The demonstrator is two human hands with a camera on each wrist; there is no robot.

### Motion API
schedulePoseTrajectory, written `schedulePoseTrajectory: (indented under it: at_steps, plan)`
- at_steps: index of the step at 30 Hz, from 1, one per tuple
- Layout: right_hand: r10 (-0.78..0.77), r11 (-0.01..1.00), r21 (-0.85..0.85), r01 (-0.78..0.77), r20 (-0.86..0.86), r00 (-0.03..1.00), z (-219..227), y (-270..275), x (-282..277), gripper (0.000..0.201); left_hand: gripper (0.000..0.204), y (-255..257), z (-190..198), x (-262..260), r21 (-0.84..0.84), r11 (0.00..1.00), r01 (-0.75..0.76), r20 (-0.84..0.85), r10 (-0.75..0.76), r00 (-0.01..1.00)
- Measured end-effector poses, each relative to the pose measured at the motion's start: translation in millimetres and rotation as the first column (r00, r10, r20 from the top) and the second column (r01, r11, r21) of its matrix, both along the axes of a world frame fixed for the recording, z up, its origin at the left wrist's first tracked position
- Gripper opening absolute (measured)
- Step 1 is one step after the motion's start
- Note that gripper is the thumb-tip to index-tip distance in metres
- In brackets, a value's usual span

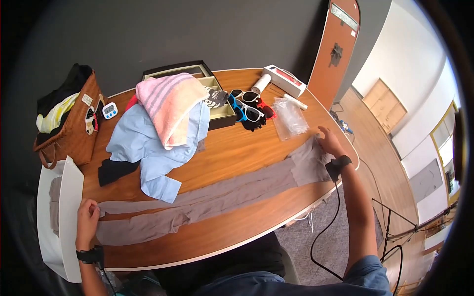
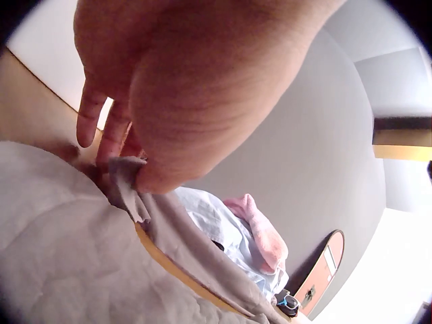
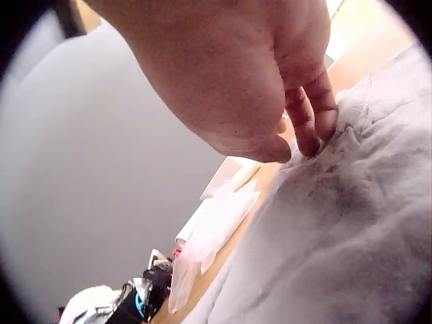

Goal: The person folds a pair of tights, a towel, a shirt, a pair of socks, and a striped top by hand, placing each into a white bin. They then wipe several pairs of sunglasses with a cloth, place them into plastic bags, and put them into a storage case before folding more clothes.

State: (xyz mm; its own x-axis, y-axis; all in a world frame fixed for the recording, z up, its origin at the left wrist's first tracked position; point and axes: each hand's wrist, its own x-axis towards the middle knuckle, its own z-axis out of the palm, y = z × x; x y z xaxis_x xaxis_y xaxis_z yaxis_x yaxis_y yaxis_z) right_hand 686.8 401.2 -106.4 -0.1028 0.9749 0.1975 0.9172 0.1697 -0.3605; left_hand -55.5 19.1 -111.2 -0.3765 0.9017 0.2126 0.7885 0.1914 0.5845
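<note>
A pair of grey-mauve tights point(image 1: 237, 190) lies lengthwise along the front of the wooden table, its two legs stretched to the left and its wider top part to the right. At the left end, my left hand point(image 1: 88, 221) pinches the toe of the farther leg between thumb and fingers; a small fold of cloth point(image 2: 125, 179) stands up at the thumb in the left wrist view. My right hand point(image 1: 332, 144) is over the top part near its far corner. Its fairly straight fingers point(image 3: 317, 118) touch the wrinkled cloth in the right wrist view.
Beyond the tights lie a light blue shirt point(image 1: 148, 135), a pink striped towel point(image 1: 170, 101), a divided box point(image 1: 224, 118), sunglasses point(image 1: 252, 112) and a plastic bag point(image 1: 290, 118). At left stand a wicker bag point(image 1: 74, 133), a timer point(image 1: 110, 111) and a white container point(image 1: 71, 207).
</note>
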Motion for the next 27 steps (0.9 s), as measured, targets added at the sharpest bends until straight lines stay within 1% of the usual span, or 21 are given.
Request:
schedulePoseTrajectory:
  at_steps: [1, 3, 4, 6, 7, 9, 10, 12, 13, 15, 16, 18, 19, 20, 21, 22, 23, 25, 26, 27]
  plan:
    - [0.003, 1.0, 0.001, -0.003, -0.003, 1.0, -0.1, 3.4, 3.4, 0.052, 0.007, -0.3, 1.4, 0.5, 0.001, 1.0, -0.003, -0.003, 0.003, 1.0]
    - [0.019, 0.993, -0.115, -0.027, -0.066, 0.998, 2.7, 5.3, 2.4, 0.055, 0.008, -2.2, 4.5, 3.3, -0.044, 0.997, -0.059, 0.03, 0.06, 0.998]
    - [0.02, 0.993, -0.118, -0.028, -0.068, 0.997, 7.9, 4.3, -0.5, 0.055, 0.008, -2.6, 5.6, 3.6, -0.047, 0.997, -0.06, 0.028, 0.061, 0.998]
    - [-0.034, 0.954, -0.299, 0.022, -0.034, 0.999, 21.8, 2.3, -5.8, 0.05, 0.009, -2.5, 7.3, 4.0, -0.065, 0.995, -0.074, 0.041, 0.076, 0.996]
    - [-0.033, 0.954, -0.299, 0.021, -0.035, 0.999, 21.4, 3.5, -4.0, 0.05, 0.009, -2.7, 8.7, 4.0, -0.064, 0.995, -0.075, 0.04, 0.077, 0.996]
    - [0.017, 0.942, -0.335, -0.013, 0.009, 1.0, 21.3, 5.7, 2.3, 0.043, 0.011, -3.1, 12.1, 4.7, -0.102, 0.99, -0.1, 0.104, 0.11, 0.988]
    - [0.019, 0.942, -0.336, -0.015, 0.009, 1.0, 21.0, 4.9, 3.8, 0.043, 0.011, -3.7, 13.3, 6.8, -0.103, 0.989, -0.102, 0.104, 0.113, 0.988]
    - [0.03, 0.954, -0.295, -0.055, -0.088, 0.996, 18.5, 1.1, 7.1, 0.029, 0.015, -2.9, 14.4, 14.4, 0.04, 0.985, -0.166, 0.088, 0.162, 0.983]
    - [0.031, 0.953, -0.296, -0.056, -0.089, 0.996, 25.5, -6.9, 3.0, 0.029, 0.015, -3.6, 13.7, 12.6, 0.038, 0.985, -0.166, 0.087, 0.163, 0.983]
    - [0.012, 0.968, -0.234, -0.086, -0.303, 0.953, 40.8, -22.9, -1.7, 0.018, 0.018, -6.5, 11.9, 4.7, 0.078, 0.987, -0.139, 0.023, 0.138, 0.99]
    - [0.013, 0.961, -0.239, -0.136, -0.453, 0.891, 44.7, -26.4, 0.9, 0.011, 0.018, -9.5, 11.8, 0.6, 0.076, 0.987, -0.141, 0.022, 0.139, 0.99]
    - [0.002, 0.985, -0.141, -0.101, -0.571, 0.821, 51.1, -39.9, 8.7, 0.012, 0.018, -18.9, 9.9, -8.9, 0.143, 0.979, -0.147, 0.09, 0.135, 0.987]
    - [-0.007, 0.993, -0.092, -0.068, -0.637, 0.771, 51.5, -45.6, 18.5, 0.012, 0.018, -25.8, 5.5, -15.4, 0.141, 0.979, -0.146, 0.091, 0.134, 0.987]
    - [0.044, 0.998, -0.003, -0.06, -0.634, 0.772, 40.8, -48.2, 36.5, 0.015, 0.017, -35.0, -1.1, -22.3, 0.182, 0.966, -0.185, 0.134, 0.162, 0.978]
    - [0.14, 0.989, 0.052, -0.138, -0.618, 0.774, 28.9, -55.5, 49.2, 0.014, 0.017, -42.2, -6.2, -25.0, 0.22, 0.949, -0.227, 0.18, 0.189, 0.965]
    - [0.078, 0.996, -0.011, -0.091, -0.413, 0.907, 20.7, -67.2, 56.8, 0.013, 0.017, -47.3, -5.6, -19.2, 0.174, 0.951, -0.255, 0.196, 0.22, 0.956]
    - [0.017, 0.998, -0.061, -0.028, -0.18, 0.983, 13.9, -77.3, 64.2, 0.013, 0.017, -52.2, -10.2, -17.9, 0.17, 0.952, -0.254, 0.198, 0.219, 0.955]
    - [-0.046, 0.996, -0.084, 0.041, -0.059, 0.997, 16.8, -98.7, 52.8, 0.014, 0.018, -58.9, -21.0, -16.8, 0.11, 0.965, -0.237, 0.164, 0.218, 0.962]
    - [-0.028, 0.999, -0.022, 0.027, -0.079, 0.996, 13.0, -102.1, 53.0, 0.017, 0.018, -59.4, -25.7, -19.1, 0.112, 0.965, -0.237, 0.196, 0.212, 0.957]
    - [-0.031, 0.999, -0.027, 0.029, -0.081, 0.996, 11.8, -104.5, 53.4, 0.017, 0.018, -59.2, -22.2, -16.9, 0.108, 0.966, -0.234, 0.193, 0.211, 0.958]
